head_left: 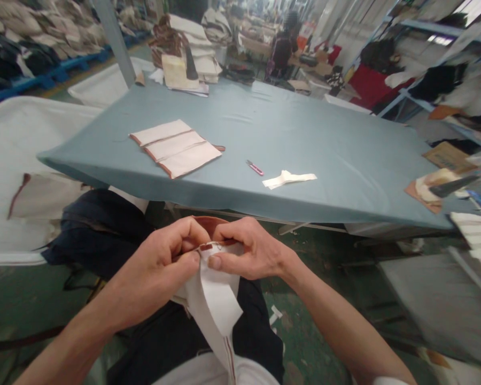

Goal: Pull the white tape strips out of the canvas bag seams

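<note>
A white fabric piece [218, 299] with brown trim hangs from my two hands, over my lap and in front of the table edge. My left hand [172, 256] pinches its top edge from the left. My right hand [244, 248] grips the same edge from the right, close beside the left thumb. Between the thumbs shows a brown strip of trim [207, 247] along the edge. A brown band curves up behind the fingers. The fingertips at the back are partly hidden.
On the blue-green table [240, 128] lie a flat cream pouch with brown trim [176, 147], small pink thread snips [255, 167] and white strips [291, 178]. Fabric stacks [196, 48] stand at the far edge. A white bin [8, 133] is at left, with a dark bag [98, 230] nearby.
</note>
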{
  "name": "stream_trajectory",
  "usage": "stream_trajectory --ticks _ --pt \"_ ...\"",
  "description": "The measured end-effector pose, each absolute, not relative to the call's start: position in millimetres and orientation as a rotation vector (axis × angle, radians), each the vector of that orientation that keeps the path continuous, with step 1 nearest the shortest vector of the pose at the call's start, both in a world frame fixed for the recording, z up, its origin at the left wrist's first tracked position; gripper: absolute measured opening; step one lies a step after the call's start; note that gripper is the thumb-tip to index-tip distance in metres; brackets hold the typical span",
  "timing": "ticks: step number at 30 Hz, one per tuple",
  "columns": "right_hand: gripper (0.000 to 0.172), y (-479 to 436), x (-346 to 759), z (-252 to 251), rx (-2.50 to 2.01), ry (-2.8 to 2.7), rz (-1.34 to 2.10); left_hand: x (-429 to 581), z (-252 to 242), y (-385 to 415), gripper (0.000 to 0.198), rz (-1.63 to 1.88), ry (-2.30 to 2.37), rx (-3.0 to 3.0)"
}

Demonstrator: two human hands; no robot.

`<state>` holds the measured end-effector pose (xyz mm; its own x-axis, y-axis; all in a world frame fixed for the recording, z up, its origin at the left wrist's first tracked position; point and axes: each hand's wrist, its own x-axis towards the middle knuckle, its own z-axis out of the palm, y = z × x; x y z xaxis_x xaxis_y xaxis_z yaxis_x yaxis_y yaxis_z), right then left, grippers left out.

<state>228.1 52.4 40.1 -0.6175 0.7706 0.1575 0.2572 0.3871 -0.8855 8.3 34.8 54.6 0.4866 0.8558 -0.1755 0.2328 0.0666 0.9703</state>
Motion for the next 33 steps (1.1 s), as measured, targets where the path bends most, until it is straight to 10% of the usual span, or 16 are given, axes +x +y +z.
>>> stream_trajectory --ticks 20,33 --pt "0.057 33 204 27 -0.760 -1.218 2.031 -4 20 26 0.028 1.045 0.894 2.122" --pt "0.068 16 192 32 -0.924 -1.249 1.758 -4 -15 26 0.043 1.347 0.769 2.128"
